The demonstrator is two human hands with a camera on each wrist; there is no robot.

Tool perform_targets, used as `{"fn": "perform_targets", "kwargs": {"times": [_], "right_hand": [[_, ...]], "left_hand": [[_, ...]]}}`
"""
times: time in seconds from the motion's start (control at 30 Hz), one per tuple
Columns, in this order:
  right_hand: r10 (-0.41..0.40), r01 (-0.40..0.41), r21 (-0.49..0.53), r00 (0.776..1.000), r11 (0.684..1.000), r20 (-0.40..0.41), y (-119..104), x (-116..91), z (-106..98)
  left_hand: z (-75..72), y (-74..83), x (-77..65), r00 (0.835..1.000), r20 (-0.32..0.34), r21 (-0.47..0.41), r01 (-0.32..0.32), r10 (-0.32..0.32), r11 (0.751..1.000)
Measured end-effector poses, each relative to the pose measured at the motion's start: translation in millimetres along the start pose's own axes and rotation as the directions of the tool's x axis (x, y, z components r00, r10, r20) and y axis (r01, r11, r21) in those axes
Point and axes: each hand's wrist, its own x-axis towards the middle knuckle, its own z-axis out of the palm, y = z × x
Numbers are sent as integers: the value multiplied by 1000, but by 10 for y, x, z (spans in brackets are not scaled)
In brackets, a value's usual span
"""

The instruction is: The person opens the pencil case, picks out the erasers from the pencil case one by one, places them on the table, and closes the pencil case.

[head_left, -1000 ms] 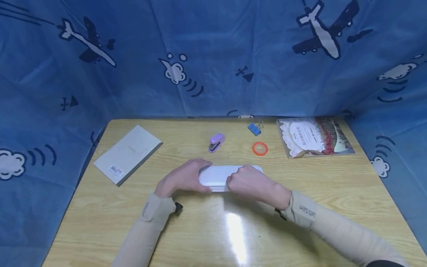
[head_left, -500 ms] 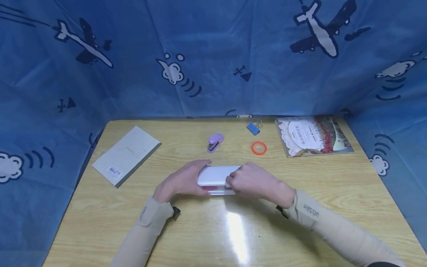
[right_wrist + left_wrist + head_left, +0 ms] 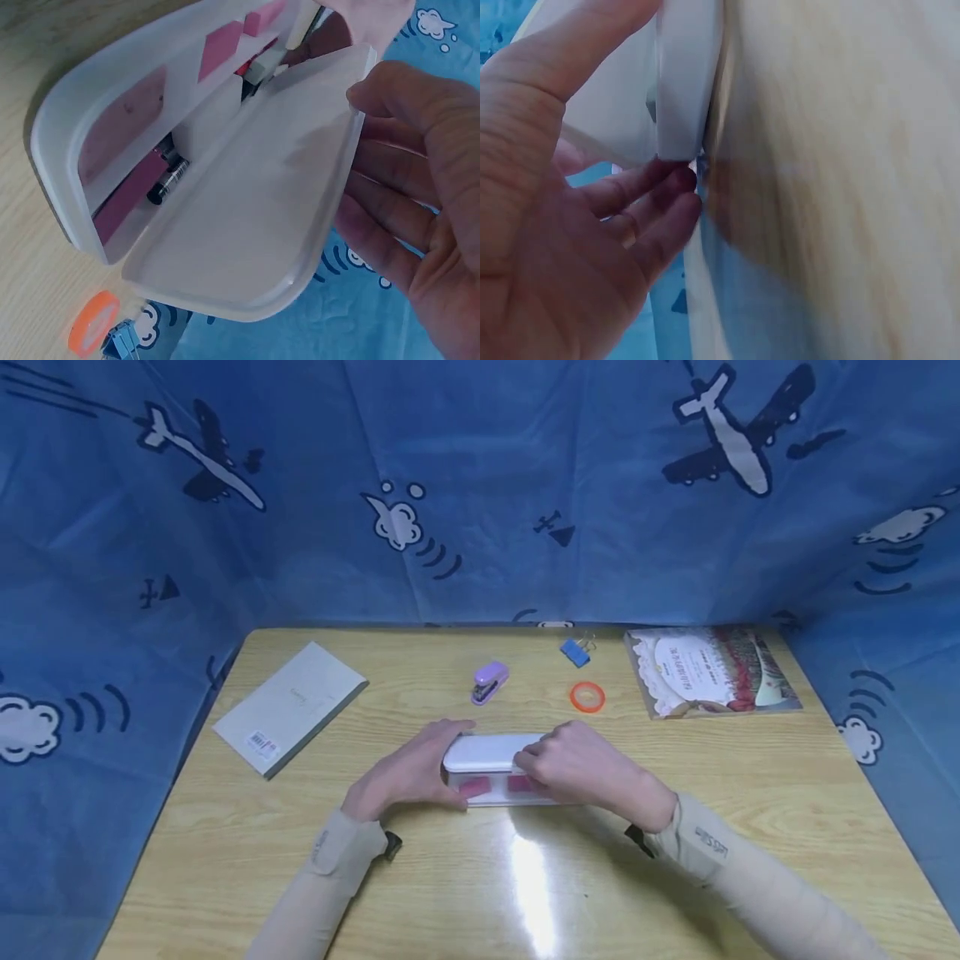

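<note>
A white pencil case [image 3: 480,753] lies on the table between both hands, its lid partly lifted. My left hand [image 3: 408,772] grips the case's left end, thumb at the near side and fingers at the far side. In the left wrist view, that end of the case [image 3: 684,82] sits between thumb and fingers. With thumb and fingers, my right hand [image 3: 585,772] pinches the edge of the lid [image 3: 247,195]. Inside, the right wrist view shows pink patches [image 3: 220,51] and a dark pen-like stick [image 3: 166,184]; other contents are partly hidden.
Beyond the case are a purple stapler [image 3: 490,682], an orange tape roll [image 3: 575,697] and a blue binder clip [image 3: 576,652]. A pale book [image 3: 291,706] lies at left, a picture-covered booklet [image 3: 697,668] at back right. A blue curtain [image 3: 465,568] hangs behind the table.
My right hand has raised the pencil case's lid from closed, and a widening gap now shows pink inside. The left hand stays on the case's left end.
</note>
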Motion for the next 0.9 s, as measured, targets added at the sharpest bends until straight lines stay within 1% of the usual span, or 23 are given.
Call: {"fn": "perform_targets", "kwargs": {"times": [0.1,0.2,0.27,0.43,0.5,0.63,0.73,0.9], "right_hand": [[4,-4,22,999,1000,-34,49,2,4],[37,-32,60,996,998,-86,112,2,7],[66,-57,70,990,996,-127,149,5,10],[138,-122,93,972,988,-190,211,30,36],[178,-159,106,962,982,-208,232,40,55],[257,-229,132,932,964,-255,278,58,119],[304,-271,150,912,951,-275,310,77,169],[360,-321,175,891,931,-277,372,103,240]], "left_hand": [[-8,-25,-13,999,3,-3,34,-34,999],[-13,-24,-15,999,-7,-22,33,-33,999],[-15,-19,-16,999,-19,-26,33,-33,999],[-2,1,-39,995,-55,-40,79,-82,996],[10,9,-47,994,-67,-55,85,-88,995],[40,42,-70,993,-85,-101,73,-82,992],[62,80,-94,991,-96,-113,78,-89,991],[66,141,-123,991,-118,-55,62,-68,997]]}}
